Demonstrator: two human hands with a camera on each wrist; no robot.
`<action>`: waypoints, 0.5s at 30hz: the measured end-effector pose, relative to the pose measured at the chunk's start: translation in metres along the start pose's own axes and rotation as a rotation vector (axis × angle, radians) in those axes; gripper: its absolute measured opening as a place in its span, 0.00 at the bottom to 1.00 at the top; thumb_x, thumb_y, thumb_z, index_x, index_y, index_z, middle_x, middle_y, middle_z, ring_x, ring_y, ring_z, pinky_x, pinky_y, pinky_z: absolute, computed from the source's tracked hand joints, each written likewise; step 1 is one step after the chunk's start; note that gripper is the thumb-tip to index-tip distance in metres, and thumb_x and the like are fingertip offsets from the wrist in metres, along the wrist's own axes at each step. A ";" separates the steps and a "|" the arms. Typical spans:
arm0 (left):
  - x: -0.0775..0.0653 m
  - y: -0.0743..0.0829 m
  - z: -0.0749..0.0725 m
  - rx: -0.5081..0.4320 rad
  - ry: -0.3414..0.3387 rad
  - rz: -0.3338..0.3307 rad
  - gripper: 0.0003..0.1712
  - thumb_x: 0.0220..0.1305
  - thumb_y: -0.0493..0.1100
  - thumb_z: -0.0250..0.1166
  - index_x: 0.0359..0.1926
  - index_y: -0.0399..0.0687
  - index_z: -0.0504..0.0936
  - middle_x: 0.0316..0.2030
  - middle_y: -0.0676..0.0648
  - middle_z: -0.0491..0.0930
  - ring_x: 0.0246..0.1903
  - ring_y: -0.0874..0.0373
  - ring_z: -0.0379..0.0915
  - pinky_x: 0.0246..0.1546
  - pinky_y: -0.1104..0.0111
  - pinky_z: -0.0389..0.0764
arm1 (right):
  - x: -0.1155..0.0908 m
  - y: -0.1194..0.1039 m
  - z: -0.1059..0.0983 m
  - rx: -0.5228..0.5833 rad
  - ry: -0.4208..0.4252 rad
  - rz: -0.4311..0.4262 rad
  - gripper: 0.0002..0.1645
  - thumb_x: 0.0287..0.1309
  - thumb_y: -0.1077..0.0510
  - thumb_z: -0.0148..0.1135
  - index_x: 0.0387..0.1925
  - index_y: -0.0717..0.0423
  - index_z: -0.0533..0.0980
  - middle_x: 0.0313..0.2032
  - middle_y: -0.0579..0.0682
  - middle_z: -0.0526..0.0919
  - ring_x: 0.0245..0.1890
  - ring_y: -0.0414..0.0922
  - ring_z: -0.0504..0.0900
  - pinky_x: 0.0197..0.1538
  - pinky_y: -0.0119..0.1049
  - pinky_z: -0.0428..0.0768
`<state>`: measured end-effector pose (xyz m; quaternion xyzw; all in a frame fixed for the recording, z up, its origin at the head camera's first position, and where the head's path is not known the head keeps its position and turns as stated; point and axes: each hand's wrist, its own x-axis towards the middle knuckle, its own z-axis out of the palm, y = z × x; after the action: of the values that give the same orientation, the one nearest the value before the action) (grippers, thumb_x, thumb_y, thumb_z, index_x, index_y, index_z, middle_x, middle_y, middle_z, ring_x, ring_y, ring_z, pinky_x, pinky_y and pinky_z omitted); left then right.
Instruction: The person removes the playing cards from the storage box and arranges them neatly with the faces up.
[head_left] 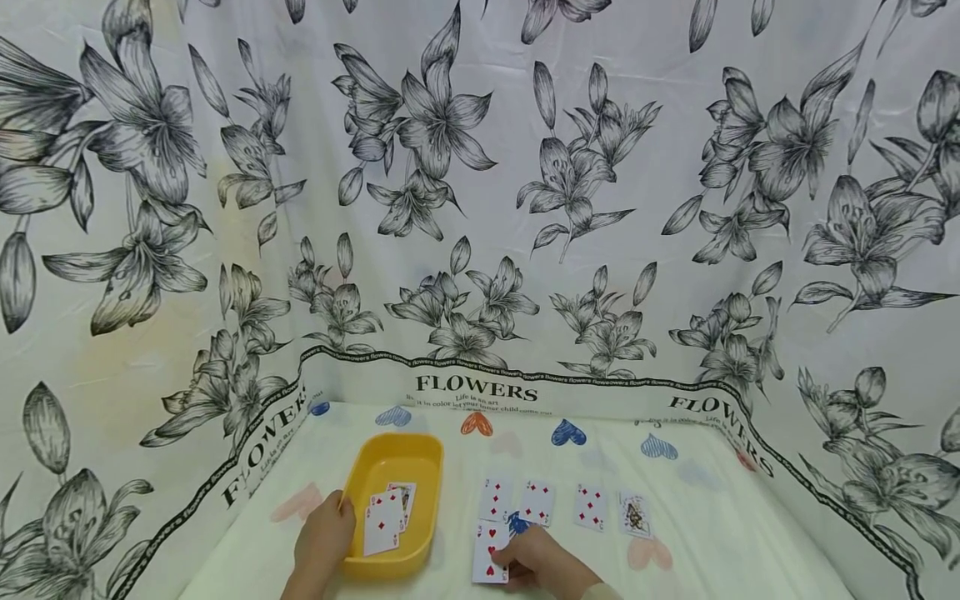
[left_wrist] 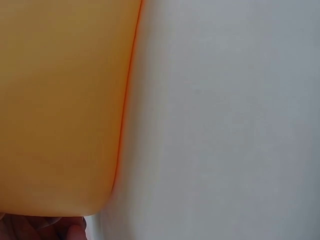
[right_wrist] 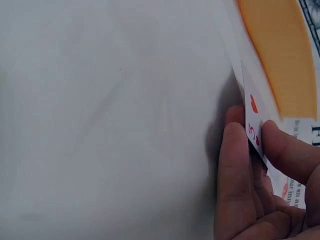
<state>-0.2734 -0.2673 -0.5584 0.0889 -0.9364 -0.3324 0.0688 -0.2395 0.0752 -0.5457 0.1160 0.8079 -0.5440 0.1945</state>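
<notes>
Head view: the three of hearts is pinched by the right hand; the yellow tray is gripped by the left hand. Left wrist: the fingers are partly hidden. Right wrist: between thumb and fingers, the card, presumably light and bendable, is best held by its edges.

The left hand extends up from the bottom of the head view, its wrist bare, its fingers bent in a grip; the left wrist view shows only part of its fingers, low in the corner; the right hand angles in from the lower right, a pale sleeve behind it, the thumb pinching against the fingers.
</notes>
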 end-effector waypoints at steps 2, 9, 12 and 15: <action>0.000 0.001 -0.002 -0.002 -0.004 -0.001 0.24 0.75 0.44 0.49 0.59 0.26 0.74 0.46 0.30 0.81 0.32 0.47 0.76 0.37 0.47 0.78 | 0.000 0.001 0.002 -0.016 0.008 0.019 0.09 0.57 0.64 0.74 0.31 0.65 0.81 0.26 0.51 0.85 0.23 0.40 0.80 0.31 0.30 0.82; 0.000 0.001 -0.002 -0.013 0.000 0.017 0.24 0.75 0.43 0.49 0.59 0.27 0.75 0.47 0.30 0.81 0.33 0.47 0.77 0.37 0.47 0.78 | -0.001 -0.001 0.007 -0.047 0.047 0.035 0.12 0.57 0.61 0.76 0.31 0.64 0.79 0.25 0.50 0.85 0.21 0.39 0.80 0.30 0.29 0.82; -0.002 0.003 -0.003 -0.014 0.003 0.013 0.24 0.75 0.43 0.49 0.59 0.26 0.74 0.48 0.30 0.81 0.35 0.45 0.78 0.39 0.46 0.78 | -0.001 -0.003 0.010 -0.075 0.084 0.009 0.13 0.54 0.62 0.77 0.29 0.64 0.78 0.22 0.50 0.85 0.19 0.39 0.81 0.27 0.29 0.81; -0.004 0.003 -0.004 -0.011 -0.001 0.009 0.25 0.75 0.43 0.49 0.60 0.25 0.73 0.50 0.28 0.80 0.38 0.40 0.80 0.41 0.44 0.78 | -0.001 -0.004 0.014 -0.107 0.129 -0.027 0.14 0.50 0.64 0.78 0.27 0.65 0.77 0.20 0.51 0.84 0.17 0.40 0.82 0.23 0.30 0.81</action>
<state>-0.2696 -0.2665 -0.5532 0.0840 -0.9350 -0.3372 0.0703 -0.2375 0.0607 -0.5471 0.1296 0.8481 -0.4941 0.1407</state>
